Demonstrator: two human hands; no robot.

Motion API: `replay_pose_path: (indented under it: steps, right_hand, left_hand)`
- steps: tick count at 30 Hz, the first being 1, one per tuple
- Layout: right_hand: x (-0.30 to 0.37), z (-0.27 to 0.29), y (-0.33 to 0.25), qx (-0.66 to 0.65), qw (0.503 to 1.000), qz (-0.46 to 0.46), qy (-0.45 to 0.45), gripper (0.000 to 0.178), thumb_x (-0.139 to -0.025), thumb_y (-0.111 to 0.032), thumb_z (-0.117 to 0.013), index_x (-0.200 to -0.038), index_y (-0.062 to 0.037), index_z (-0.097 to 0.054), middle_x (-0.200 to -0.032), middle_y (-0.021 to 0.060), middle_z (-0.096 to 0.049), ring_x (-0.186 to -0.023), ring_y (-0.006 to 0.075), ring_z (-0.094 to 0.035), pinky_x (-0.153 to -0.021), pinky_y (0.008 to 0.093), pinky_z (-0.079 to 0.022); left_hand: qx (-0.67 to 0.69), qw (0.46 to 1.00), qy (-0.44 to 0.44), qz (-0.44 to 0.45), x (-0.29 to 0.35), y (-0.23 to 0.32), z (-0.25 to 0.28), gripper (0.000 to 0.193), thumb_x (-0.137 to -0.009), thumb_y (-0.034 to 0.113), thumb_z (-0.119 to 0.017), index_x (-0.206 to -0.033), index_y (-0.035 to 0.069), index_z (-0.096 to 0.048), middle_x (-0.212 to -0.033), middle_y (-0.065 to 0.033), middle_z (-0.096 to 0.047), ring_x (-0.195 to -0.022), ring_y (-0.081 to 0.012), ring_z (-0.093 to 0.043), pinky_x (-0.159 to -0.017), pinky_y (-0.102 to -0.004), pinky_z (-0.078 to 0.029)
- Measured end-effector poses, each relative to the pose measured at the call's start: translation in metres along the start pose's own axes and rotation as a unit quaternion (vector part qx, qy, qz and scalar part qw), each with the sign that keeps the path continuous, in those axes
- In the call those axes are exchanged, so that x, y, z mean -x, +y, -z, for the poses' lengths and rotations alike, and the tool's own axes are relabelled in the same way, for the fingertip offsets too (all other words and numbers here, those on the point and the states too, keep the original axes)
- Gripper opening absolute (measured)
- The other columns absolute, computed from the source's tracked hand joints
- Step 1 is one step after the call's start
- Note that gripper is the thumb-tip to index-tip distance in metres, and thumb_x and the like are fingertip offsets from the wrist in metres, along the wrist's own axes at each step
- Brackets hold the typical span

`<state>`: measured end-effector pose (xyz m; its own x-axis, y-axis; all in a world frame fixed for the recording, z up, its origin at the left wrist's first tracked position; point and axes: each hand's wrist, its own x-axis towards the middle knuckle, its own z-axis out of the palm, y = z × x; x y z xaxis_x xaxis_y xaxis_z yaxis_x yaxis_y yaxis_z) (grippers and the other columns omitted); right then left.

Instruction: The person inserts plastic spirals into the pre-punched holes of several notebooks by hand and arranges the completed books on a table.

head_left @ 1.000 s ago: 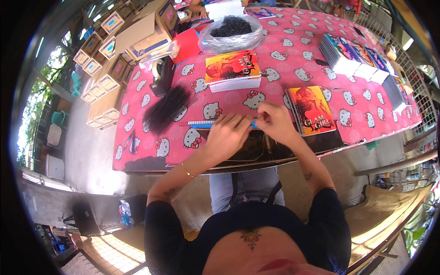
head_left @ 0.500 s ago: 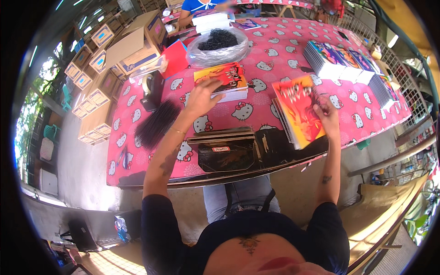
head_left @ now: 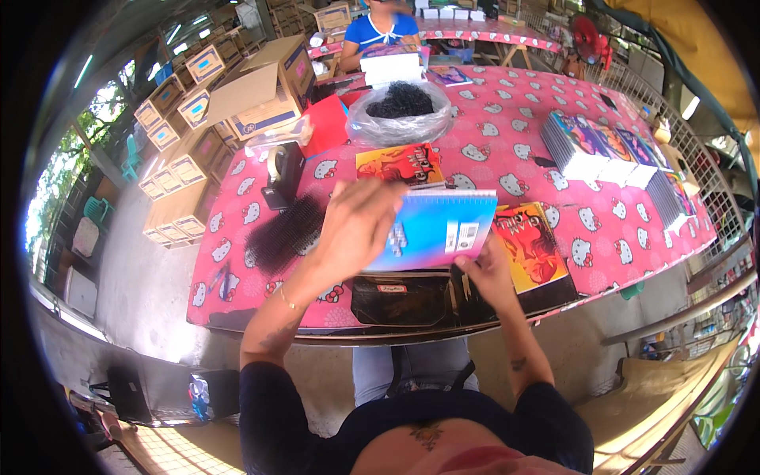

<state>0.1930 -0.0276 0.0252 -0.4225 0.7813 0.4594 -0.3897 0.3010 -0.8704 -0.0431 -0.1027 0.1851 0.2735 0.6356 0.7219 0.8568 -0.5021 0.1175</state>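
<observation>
Above the near edge of the table, a notebook (head_left: 443, 229) with a blue-to-purple back cover is held up between my hands. My left hand (head_left: 352, 226) is closed over its left end, fingers bent by the top edge and partly hiding it. The thumb and fingers of my right hand (head_left: 488, 273) pinch its lower right corner. Small marks like punched holes run along its top edge. Just below lies a black block-like fixture (head_left: 400, 299). A pile of red-and-yellow covers (head_left: 400, 165) sits beyond the notebook, and another red-and-yellow notebook (head_left: 534, 249) rests right of my right hand.
Black wire binding strips (head_left: 286, 233) lie at left near a tape dispenser (head_left: 281, 178). A clear plastic bag (head_left: 400, 127) holds black wires. Notebook stacks (head_left: 606, 154) stand at right, cardboard boxes (head_left: 261, 95) at left. Across the pink table (head_left: 507, 119) sits a person in blue (head_left: 380, 36).
My right hand has left the red-and-yellow notebook at right and moved left. Both hands now hold a notebook, blue back showing, over the table's near middle. The view has tilted up slightly.
</observation>
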Motion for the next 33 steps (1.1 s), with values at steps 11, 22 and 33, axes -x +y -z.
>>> replay_pose_path:
  steps: [11, 22, 33]
  right_hand:
    - [0.012, -0.019, 0.002, 0.187, 0.98, -0.051, -0.038, 0.026, -0.086, -0.008, -0.076, -0.11, 0.0001, -0.068, -0.103, 0.0062, -0.071, -0.089, 0.0101, -0.064, -0.08, 0.027, -0.05]
    - [0.027, -0.002, 0.002, 0.115, 0.989, -0.062, -0.073, 0.037, -0.088, -0.008, -0.074, -0.121, 0.0016, -0.058, -0.111, 0.0081, -0.066, -0.102, 0.0142, -0.061, -0.089, 0.0294, -0.048]
    - [0.037, -0.069, 0.021, 0.11, 0.992, -0.001, 0.064, 0.058, -0.088, -0.008, -0.071, -0.137, 0.0019, -0.042, -0.121, 0.0159, -0.058, -0.112, 0.018, -0.056, -0.1, 0.033, -0.043]
  left_hand:
    - [-0.045, 0.997, -0.069, -0.005, 0.011, 0.031, 0.03, 0.019, -0.084, 0.004, -0.064, -0.103, 0.004, -0.067, -0.083, -0.0098, -0.063, -0.077, -0.0277, -0.061, -0.074, -0.0392, -0.041]
    - [-0.028, 0.991, -0.126, -0.036, 0.017, 0.023, 0.008, 0.025, -0.081, 0.007, -0.065, -0.106, 0.006, -0.064, -0.091, -0.0073, -0.063, -0.084, -0.0244, -0.062, -0.08, -0.0383, -0.041]
    - [0.168, 0.872, 0.141, 0.437, 0.18, 0.007, -0.069, 0.047, -0.099, 0.024, -0.056, -0.135, -0.005, -0.045, -0.142, -0.0224, -0.044, -0.132, -0.0321, -0.043, -0.112, -0.0421, -0.029]
